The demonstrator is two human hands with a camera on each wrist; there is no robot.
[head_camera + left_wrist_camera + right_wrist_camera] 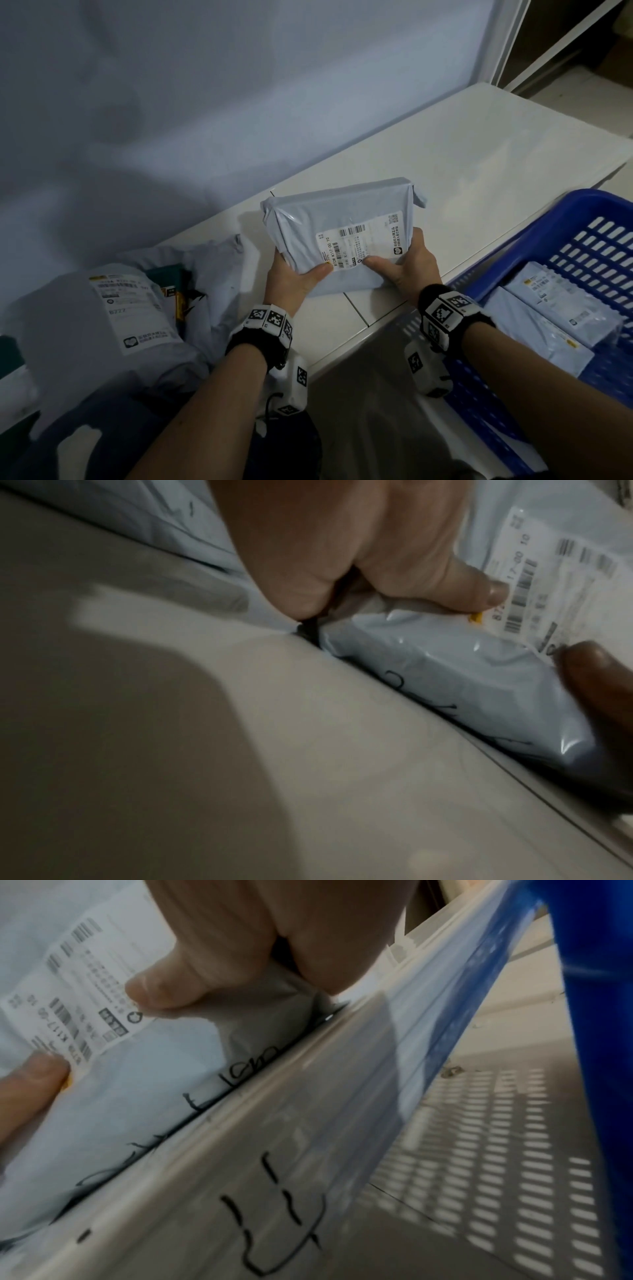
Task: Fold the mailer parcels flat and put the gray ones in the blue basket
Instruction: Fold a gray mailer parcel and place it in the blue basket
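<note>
A folded gray mailer parcel (342,212) with a white shipping label (363,245) lies at the middle of the white table (462,164). My left hand (294,279) grips its near left corner, thumb on the label. My right hand (406,263) grips its near right corner, thumb on top as well. The same parcel (445,674) fills the left wrist view under my left hand (359,547), and in the right wrist view the parcel (137,1085) sits under my right hand (219,955). The blue basket (534,236) stands at the right with gray parcels (548,322) inside.
A heap of gray mailers (102,329) with labels lies at the left, with a dark teal and yellow item (171,287) among them. A white wall (205,85) backs the table. A white frame (548,41) stands at the far right.
</note>
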